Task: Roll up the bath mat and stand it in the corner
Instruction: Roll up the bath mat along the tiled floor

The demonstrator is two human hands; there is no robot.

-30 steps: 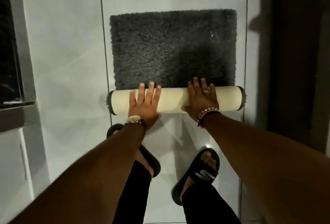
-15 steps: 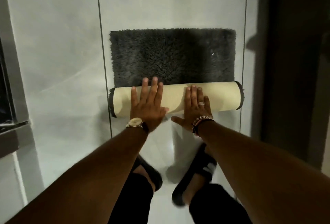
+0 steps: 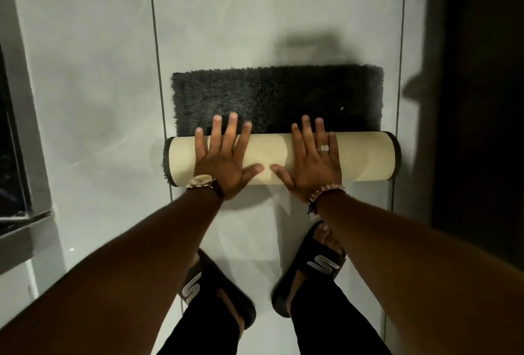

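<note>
While most of its length is already wound into a cream-backed cylinder, the bath mat [image 3: 365, 159] lies on the pale tiled floor [image 3: 85, 77] near the middle of the view, its roll running from nine o'clock to three o'clock. A dark grey shaggy strip of it, not yet rolled, lies flat on the tiles at twelve o'clock from the roll, touching it along the whole seam. Dark pile fringes show at both ends of the cylinder.

On the roll's left half the left hand [image 3: 224, 159] lies palm down, its fingers spread wide and straight, the tips reaching over the top onto the grey pile; it presses rather than grips, closing around nothing. A gold watch [image 3: 201, 181] sits at its wrist. Just beside it, toward three o'clock, the right hand [image 3: 314, 162] lies the same way, fingers splayed flat over the roll, a ring [image 3: 323, 147] on one finger and a beaded bracelet [image 3: 326, 191] at the wrist. The two thumbs point at each other, near but apart.

Toward six o'clock from the roll, two feet in black slides [image 3: 312, 267] stand on the floor, apart from the mat. A dark grout line [image 3: 154, 28] runs from the mat's left end toward twelve o'clock. At three o'clock stands a dark upright surface [image 3: 476, 99]; at nine o'clock, a grey ledge [image 3: 25, 218].
</note>
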